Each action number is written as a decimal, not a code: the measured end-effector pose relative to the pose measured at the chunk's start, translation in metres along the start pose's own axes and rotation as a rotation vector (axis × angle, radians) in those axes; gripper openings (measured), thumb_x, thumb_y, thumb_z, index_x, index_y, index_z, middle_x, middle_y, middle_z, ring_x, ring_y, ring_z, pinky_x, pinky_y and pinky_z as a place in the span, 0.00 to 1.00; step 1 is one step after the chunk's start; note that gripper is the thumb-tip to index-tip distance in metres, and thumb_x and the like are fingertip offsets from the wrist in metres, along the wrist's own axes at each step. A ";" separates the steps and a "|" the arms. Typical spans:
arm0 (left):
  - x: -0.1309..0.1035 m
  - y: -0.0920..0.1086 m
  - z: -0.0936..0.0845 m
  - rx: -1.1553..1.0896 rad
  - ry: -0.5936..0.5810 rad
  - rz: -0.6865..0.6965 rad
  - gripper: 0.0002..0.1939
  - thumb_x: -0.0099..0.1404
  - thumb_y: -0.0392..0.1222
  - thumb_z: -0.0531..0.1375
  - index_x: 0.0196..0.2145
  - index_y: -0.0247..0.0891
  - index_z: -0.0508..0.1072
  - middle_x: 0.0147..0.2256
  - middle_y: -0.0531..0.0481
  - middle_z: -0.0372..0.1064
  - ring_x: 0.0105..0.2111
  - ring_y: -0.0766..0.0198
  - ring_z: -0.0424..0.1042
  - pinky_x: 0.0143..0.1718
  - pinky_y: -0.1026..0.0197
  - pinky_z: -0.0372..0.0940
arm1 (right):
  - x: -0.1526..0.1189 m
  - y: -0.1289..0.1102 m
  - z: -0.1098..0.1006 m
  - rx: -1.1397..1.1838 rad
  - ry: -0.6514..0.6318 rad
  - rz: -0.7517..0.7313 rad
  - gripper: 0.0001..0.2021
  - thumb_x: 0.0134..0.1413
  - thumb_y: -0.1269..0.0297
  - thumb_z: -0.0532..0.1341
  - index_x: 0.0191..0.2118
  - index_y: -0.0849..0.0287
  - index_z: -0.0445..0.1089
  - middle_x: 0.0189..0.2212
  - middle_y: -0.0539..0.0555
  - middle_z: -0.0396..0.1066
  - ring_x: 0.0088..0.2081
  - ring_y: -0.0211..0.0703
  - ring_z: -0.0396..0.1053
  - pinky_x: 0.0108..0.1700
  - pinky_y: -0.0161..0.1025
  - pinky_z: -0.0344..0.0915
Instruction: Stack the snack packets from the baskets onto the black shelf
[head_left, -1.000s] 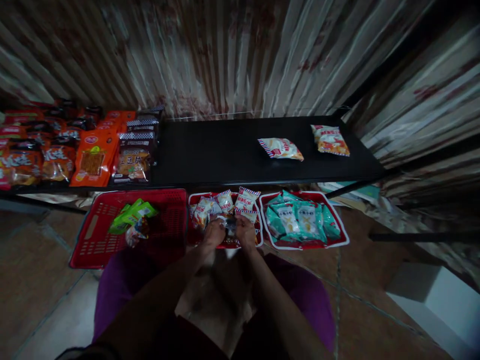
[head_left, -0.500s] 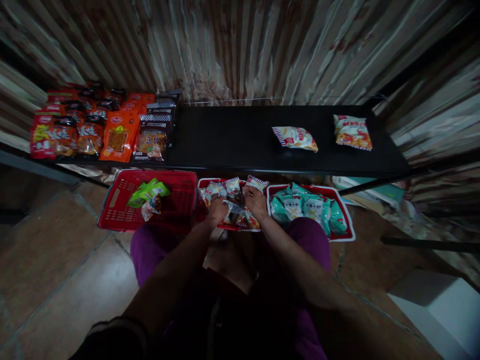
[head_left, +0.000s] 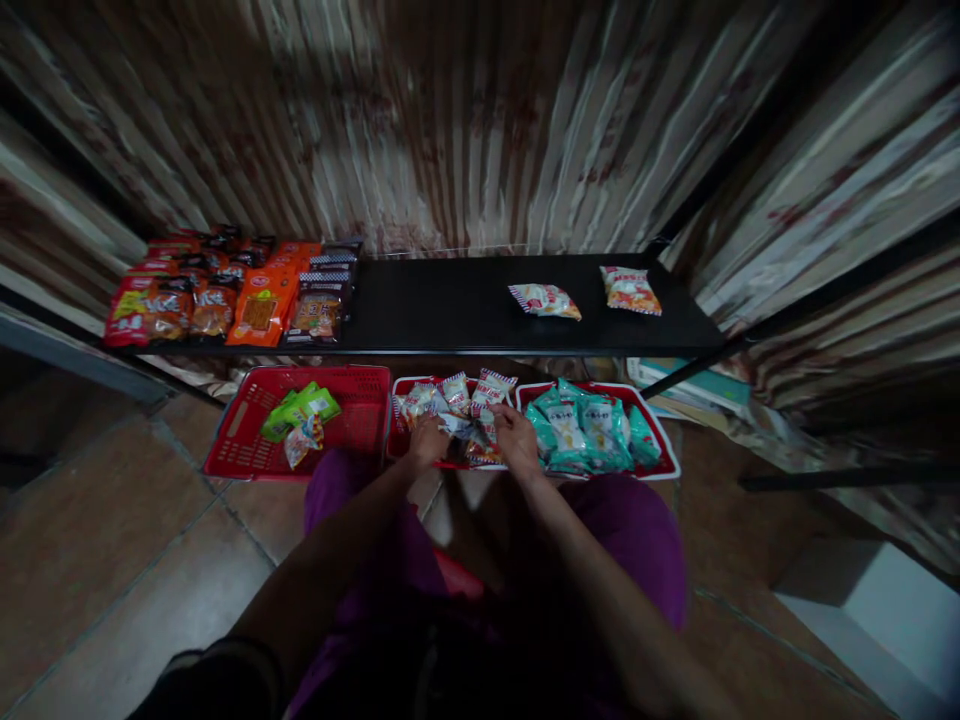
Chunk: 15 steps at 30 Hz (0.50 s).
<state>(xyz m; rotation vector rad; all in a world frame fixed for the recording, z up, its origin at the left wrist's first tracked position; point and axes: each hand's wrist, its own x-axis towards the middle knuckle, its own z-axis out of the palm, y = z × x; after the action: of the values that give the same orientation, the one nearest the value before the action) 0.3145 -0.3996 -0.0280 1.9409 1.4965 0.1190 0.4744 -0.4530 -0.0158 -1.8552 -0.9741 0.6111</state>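
Both hands are at the middle red basket with a white rim (head_left: 391,440), which holds several small striped-edge snack bags (head_left: 454,391). My left hand (head_left: 429,440) is closed at the basket's left front, its fingers on the edge of a snack bag (head_left: 454,424). On the right side, my right hand (head_left: 517,438) has its thumb and fingers pinched at another snack bag (head_left: 484,428). The fingertips are dim and partly hidden among the bags.
To the left, a red basket (head_left: 360,400) contains green packets (head_left: 301,408) and a small colourful bag (head_left: 303,441). A right-hand basket (head_left: 670,452) holds teal bags (head_left: 600,428). On the black shelf (head_left: 435,305) are packaged snacks (head_left: 259,310) at left and two bags (head_left: 547,300) at right.
The head view has shifted, so the shelf sits lower. My right hand has drawn slightly back towards the basket's right edge; my left hand stays among the bags.
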 end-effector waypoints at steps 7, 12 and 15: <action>0.020 0.024 -0.005 -0.051 0.032 -0.028 0.17 0.59 0.29 0.54 0.43 0.34 0.75 0.53 0.42 0.67 0.56 0.57 0.63 0.58 0.60 0.56 | 0.026 -0.012 -0.016 0.037 0.021 0.024 0.17 0.47 0.56 0.55 0.37 0.60 0.75 0.36 0.57 0.77 0.42 0.52 0.72 0.45 0.45 0.67; 0.045 0.022 0.005 -0.101 0.025 -0.051 0.18 0.58 0.30 0.53 0.44 0.38 0.75 0.54 0.47 0.66 0.58 0.59 0.60 0.60 0.59 0.54 | 0.040 0.005 -0.008 0.067 -0.016 0.069 0.16 0.46 0.55 0.56 0.37 0.56 0.76 0.40 0.57 0.76 0.44 0.53 0.72 0.48 0.47 0.67; 0.057 0.013 0.015 -0.103 -0.004 -0.083 0.18 0.59 0.31 0.52 0.44 0.40 0.74 0.54 0.48 0.67 0.58 0.60 0.61 0.61 0.58 0.53 | 0.045 0.019 0.002 0.116 -0.076 0.118 0.16 0.46 0.54 0.57 0.38 0.55 0.76 0.43 0.56 0.76 0.47 0.53 0.71 0.52 0.49 0.64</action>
<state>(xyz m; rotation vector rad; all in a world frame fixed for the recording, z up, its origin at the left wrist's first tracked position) 0.3516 -0.3569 -0.0501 1.7941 1.5360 0.1525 0.5051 -0.4201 -0.0337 -1.8058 -0.8638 0.7976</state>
